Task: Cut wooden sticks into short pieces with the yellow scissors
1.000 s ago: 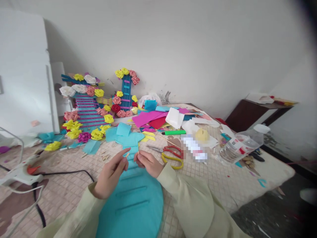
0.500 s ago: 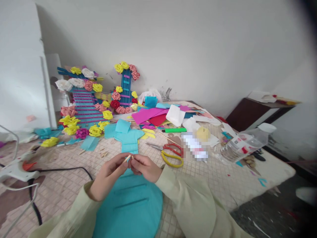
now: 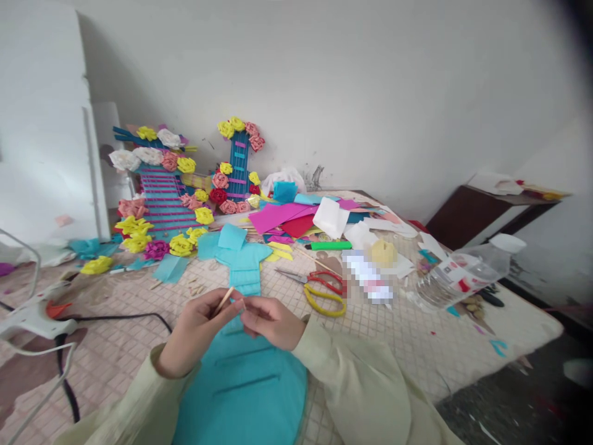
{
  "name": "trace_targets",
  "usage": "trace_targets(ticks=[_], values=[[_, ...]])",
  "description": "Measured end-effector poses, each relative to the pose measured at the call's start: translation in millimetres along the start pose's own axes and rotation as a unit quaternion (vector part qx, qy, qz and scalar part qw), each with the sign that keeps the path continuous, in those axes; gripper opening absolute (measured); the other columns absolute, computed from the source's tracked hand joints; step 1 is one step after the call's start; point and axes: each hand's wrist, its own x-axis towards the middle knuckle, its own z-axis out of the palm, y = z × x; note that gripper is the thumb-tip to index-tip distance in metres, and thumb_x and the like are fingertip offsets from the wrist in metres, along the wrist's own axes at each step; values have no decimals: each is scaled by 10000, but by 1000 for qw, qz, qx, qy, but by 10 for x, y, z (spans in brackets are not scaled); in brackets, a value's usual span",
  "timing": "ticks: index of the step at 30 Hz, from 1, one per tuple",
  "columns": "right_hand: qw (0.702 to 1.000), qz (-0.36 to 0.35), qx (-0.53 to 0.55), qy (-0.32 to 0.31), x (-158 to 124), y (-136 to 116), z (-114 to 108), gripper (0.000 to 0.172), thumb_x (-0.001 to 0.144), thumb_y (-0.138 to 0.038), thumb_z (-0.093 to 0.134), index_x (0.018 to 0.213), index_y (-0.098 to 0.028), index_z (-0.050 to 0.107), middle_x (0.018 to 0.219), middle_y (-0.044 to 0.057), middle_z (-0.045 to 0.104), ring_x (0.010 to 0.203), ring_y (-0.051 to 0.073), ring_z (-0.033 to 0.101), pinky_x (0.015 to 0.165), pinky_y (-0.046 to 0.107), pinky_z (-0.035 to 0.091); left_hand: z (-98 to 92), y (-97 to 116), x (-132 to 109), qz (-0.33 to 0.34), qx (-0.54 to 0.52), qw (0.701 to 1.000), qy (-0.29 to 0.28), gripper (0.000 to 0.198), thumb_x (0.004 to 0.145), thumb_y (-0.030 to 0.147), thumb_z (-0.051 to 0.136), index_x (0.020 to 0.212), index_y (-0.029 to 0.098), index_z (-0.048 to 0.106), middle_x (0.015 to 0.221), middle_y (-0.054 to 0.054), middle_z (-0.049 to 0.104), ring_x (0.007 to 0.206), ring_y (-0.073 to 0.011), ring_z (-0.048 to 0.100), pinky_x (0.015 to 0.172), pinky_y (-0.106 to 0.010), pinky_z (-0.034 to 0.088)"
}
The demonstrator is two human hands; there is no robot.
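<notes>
My left hand [image 3: 197,330] is closed, pinching a short thin wooden stick [image 3: 225,299] between thumb and fingers. Its pale end points up and to the right. My right hand [image 3: 273,321] is also closed, its fingertips touching those of the left. A tiny pale bit shows at its thumb tip, too small to name. Both hands hover over a turquoise guitar-shaped piece [image 3: 250,383] with a round body and a narrow neck. Dark slit-like lines cross the body, and its lower edge runs out of view.
Scissors [image 3: 324,293] with red and yellow handles lie right of the hands, near a green marker [image 3: 330,245]. Flower-trimmed paper models [image 3: 167,198] stand behind. A plastic bottle [image 3: 463,275] lies at right. A white glue gun [image 3: 39,315] with a black cord is at left.
My left hand has shifted slightly left, and more of the stick now shows above its fingers. My right hand stays near the same place. The whole view has moved slightly.
</notes>
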Motion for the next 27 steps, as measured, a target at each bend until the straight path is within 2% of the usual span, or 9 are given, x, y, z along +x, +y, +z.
trace_targets(ticks=[2, 3, 7, 9, 11, 14, 18, 22, 27], values=[[989, 16, -137, 46, 7, -37, -166, 184, 872, -404, 559, 934, -254, 644, 667, 15, 593, 581, 156, 527, 551, 300, 428, -34, -6, 15, 2, -11, 1000, 21, 375, 714, 535, 645, 790, 169, 627, 611, 12, 522, 517, -97, 419, 450, -197, 347], [966, 39, -236, 100, 6, -45, -290, 174, 860, -390, 573, 932, -255, 656, 679, 5, 614, 601, 152, 549, 571, 290, 446, -55, -1, 23, -1, -20, 999, 34, 388, 728, 547, 629, 818, 170, 607, 596, 26, 497, 488, -83, 379, 426, -189, 309], [897, 119, -360, 229, -93, 15, -898, 153, 820, -274, 572, 696, -185, 587, 683, 31, 593, 697, 178, 568, 680, 321, 445, -130, 53, 45, -32, -63, 997, 38, 449, 763, 624, 547, 819, 182, 490, 584, 38, 518, 395, -48, 271, 370, -181, 206], [862, 166, -407, 251, -188, 90, -1141, 193, 708, -217, 670, 588, -189, 522, 679, 44, 579, 746, 205, 574, 685, 324, 437, -145, 68, 50, -33, -66, 996, 43, 470, 743, 635, 561, 826, 180, 480, 610, 29, 547, 390, -41, 274, 370, -179, 201], [845, 197, -436, 238, -271, 171, -1280, 291, 556, -184, 780, 541, -194, 490, 711, 50, 591, 772, 220, 590, 665, 305, 441, -142, 60, 55, -29, -75, 995, 66, 475, 730, 622, 586, 871, 176, 509, 611, 45, 512, 420, -50, 312, 386, -174, 229], [832, 213, -466, 212, -318, 268, -1326, 309, 481, -182, 827, 611, -191, 548, 835, 82, 634, 854, 251, 614, 691, 311, 465, -135, 32, 70, -36, -101, 990, 92, 498, 705, 614, 620, 935, 179, 540, 632, 54, 468, 474, -66, 370, 415, -174, 282], [825, 200, -494, 188, -281, 322, -1288, 362, 490, -169, 829, 784, -178, 618, 1050, 128, 638, 1038, 290, 590, 834, 350, 468, -161, 39, 90, -51, -112, 987, 102, 611, 646, 627, 664, 1027, 161, 556, 730, 9, 577, 426, -42, 297, 381, -191, 218], [826, 181, -505, 173, -256, 319, -1257, 324, 537, -138, 794, 812, -159, 623, 1012, 128, 655, 1015, 291, 613, 857, 368, 469, -196, 72, 75, -56, -113, 984, 127, 606, 652, 628, 661, 998, 139, 575, 831, -61, 650, 414, -27, 268, 380, -203, 198], [849, 131, -488, 152, -253, 261, -1185, 319, 611, -101, 731, 895, -175, 605, 1046, 81, 662, 1006, 219, 627, 874, 320, 470, -198, 43, 54, -36, -96, 985, 141, 619, 671, 688, 609, 947, 136, 559, 740, -32, 625, 400, -34, 274, 374, -199, 215]])
